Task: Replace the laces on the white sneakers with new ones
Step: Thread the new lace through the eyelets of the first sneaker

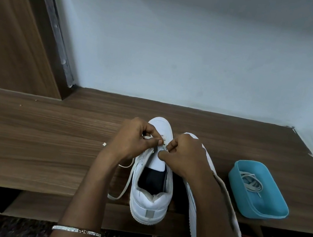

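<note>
Upright sneaker (151, 199) is standing at the table (45, 141) edge, heel toward the person. Left hand (136, 137) and right hand (184, 155) are each pinching its lace (125, 185) at the front eyelets.

Risk: the slack is trailing leftward, so a hard tug could be unthreading it or dragging the shoe off.

Count: two sneakers, the second sneaker (192, 210) lying sideways; one blue tray (271, 214) holding a coiled lace (252, 182).

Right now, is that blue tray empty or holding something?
Holding something: a loosely coiled pale lace lies inside the blue tray, on its floor.
</note>
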Motion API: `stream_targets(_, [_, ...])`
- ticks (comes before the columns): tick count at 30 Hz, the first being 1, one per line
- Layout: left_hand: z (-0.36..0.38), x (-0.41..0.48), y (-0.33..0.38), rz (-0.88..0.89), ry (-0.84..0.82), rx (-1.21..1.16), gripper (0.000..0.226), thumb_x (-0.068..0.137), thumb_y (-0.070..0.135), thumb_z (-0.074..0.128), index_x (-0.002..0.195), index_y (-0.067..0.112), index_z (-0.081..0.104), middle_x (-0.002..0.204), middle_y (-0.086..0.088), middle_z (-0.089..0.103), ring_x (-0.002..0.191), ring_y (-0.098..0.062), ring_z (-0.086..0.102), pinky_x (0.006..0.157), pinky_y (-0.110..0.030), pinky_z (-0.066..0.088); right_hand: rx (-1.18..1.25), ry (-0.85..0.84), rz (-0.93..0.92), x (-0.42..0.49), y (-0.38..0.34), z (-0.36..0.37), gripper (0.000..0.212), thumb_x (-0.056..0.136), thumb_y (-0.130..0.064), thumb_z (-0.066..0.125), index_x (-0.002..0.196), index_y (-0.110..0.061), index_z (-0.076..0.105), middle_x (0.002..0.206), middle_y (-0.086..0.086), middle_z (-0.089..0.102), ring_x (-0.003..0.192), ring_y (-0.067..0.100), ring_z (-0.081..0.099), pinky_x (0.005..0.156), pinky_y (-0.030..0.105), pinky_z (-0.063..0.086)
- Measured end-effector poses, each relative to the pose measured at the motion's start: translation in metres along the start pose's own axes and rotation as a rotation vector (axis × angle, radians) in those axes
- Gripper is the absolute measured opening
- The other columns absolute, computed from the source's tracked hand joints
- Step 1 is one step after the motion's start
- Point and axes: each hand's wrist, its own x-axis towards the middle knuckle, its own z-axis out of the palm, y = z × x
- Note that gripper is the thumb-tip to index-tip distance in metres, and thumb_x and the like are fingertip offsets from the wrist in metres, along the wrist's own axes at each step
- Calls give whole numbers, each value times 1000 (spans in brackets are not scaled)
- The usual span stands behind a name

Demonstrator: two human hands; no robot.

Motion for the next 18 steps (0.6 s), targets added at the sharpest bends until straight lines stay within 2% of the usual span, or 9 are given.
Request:
stream_targets(3, [3, 0, -1, -13, 8, 117, 7, 79, 21, 79, 74, 25, 78, 56, 29, 62, 54, 8, 56, 52, -10, 34, 56, 12, 1, 3, 5, 0, 18, 77, -27, 70, 77, -9, 74, 77, 1, 69, 78, 19, 64, 66, 27, 50])
stream_targets(5, [5, 1, -2, -28, 31, 162, 5, 76, 27, 77, 72, 25, 78, 63, 22, 68, 59, 2, 61, 56, -20, 44, 125, -9, 22, 4, 9, -3, 11, 77, -24, 71, 73, -14, 75, 72, -3, 67, 75, 17, 64, 61, 24, 47])
stream_targets(8, [10, 2, -1, -68, 50, 196, 16, 65, 42, 64, 67, 29, 73, 75, 12, 74, 69, -6, 67, 65, -34, 55, 231, -31, 47, 6, 15, -4, 6, 76, -20, 74, 72, -18, 77, 69, -2, 70, 71, 19, 68, 69, 36, 59])
stream_targets(11, [13, 2, 2, -55, 45, 228, 8, 64, 41, 62, 59, 35, 67, 72, 11, 72, 68, -8, 65, 64, -33, 54, 332, -55, 65, 8, 21, -5, 6, 74, -14, 74, 74, -19, 79, 69, -2, 70, 66, 18, 68, 72, 45, 61])
stream_targets(13, [15, 2, 2, -32, 37, 233, 7, 66, 37, 65, 60, 35, 67, 69, 11, 71, 65, -7, 64, 62, -32, 51, 400, -73, 71, 8, 24, -5, 7, 73, -11, 75, 74, -17, 79, 71, 3, 71, 68, 22, 69, 72, 50, 61])
stream_targets(15, [16, 3, 1, -25, 33, 231, 12, 64, 39, 61, 63, 32, 71, 68, 11, 70, 64, -7, 63, 60, -31, 51, 457, -97, 92, 7, 24, -6, 8, 75, -8, 76, 75, -15, 79, 76, 10, 73, 75, 29, 71, 73, 51, 61])
stream_targets(18, [16, 4, -1, -34, 24, 234, 14, 65, 37, 62, 68, 29, 74, 68, 10, 70, 65, -6, 63, 61, -31, 52, 566, -153, 127, 5, 23, -10, 8, 80, -1, 73, 80, -7, 78, 86, 22, 73, 73, 25, 68, 73, 48, 62])
